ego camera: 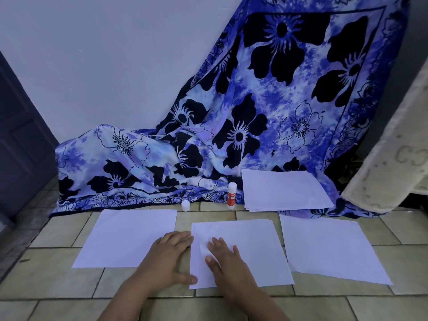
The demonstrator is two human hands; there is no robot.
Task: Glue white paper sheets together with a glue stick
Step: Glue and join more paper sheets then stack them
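Now the right hand (pixel 222 260) lies flat, fingers straight, on the middle sheet (pixel 250 251) on the floor (pixel 208 304); the left hand (pixel 166 258), likewise released, rests beside it, thumb seemingly touching its near corner. The glue stick (pixel 231 196) stands uncapped behind.

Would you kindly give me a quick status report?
Left hand flat beside middle sheets; right hand pressing them. Glue stick upright, uncapped, unheld. Nothing obstructing.

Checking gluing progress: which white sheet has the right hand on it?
The middle sheet of the front row: the right hand rests flat on its left part. The right sheet and the stack behind it lie untouched.
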